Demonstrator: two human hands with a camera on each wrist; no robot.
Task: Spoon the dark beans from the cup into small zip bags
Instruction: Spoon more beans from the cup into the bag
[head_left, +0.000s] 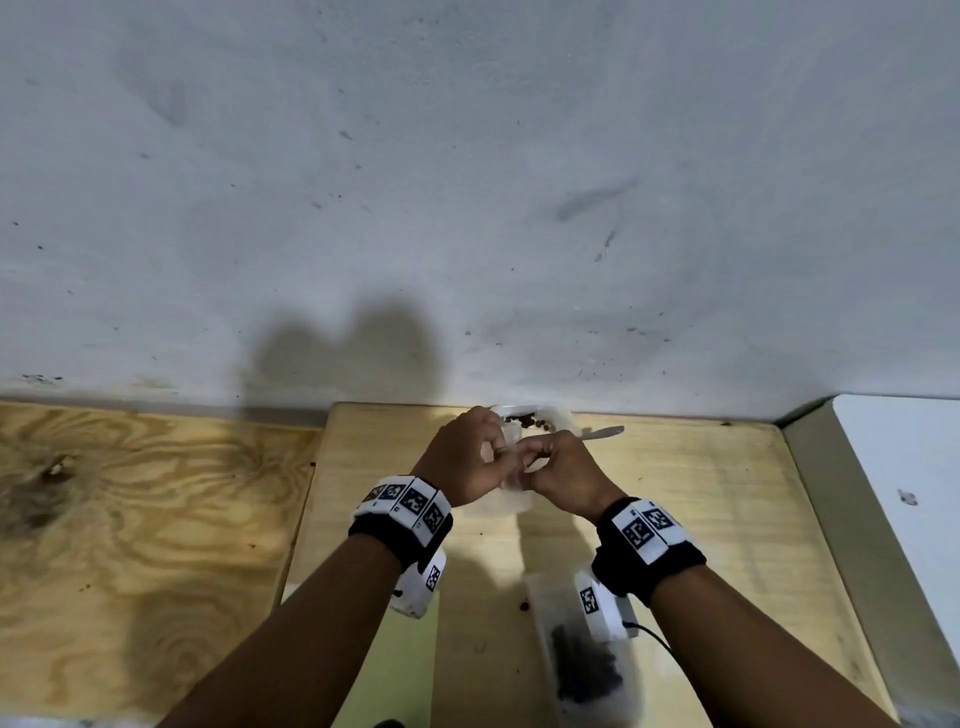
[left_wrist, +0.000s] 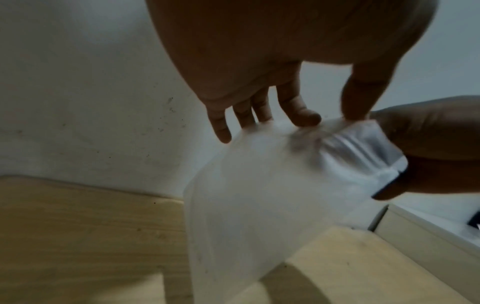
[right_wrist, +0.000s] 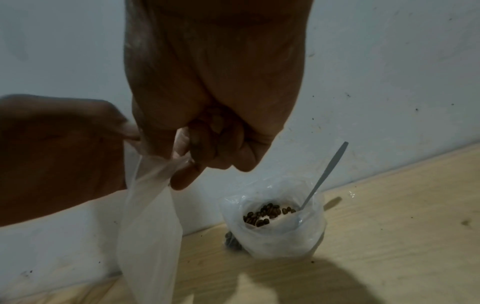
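Against the grey wall (head_left: 467, 182), your left hand (head_left: 465, 462) and right hand (head_left: 558, 467) pinch the empty zip bag's (right_wrist: 148, 226) top edge between thumbs and fingers at frame centre. The cup (right_wrist: 275, 226) of beans (right_wrist: 265, 212) stands behind them.

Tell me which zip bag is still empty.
The bag pinched at its top by both the left hand and right hand. The other bag, lying near the right forearm, already holds dark beans.

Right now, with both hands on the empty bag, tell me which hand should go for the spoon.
Right. The spoon stands in the cup of beans with its handle leaning toward the right hand. The left hand sits on the far side of the empty zip bag and could keep holding it.
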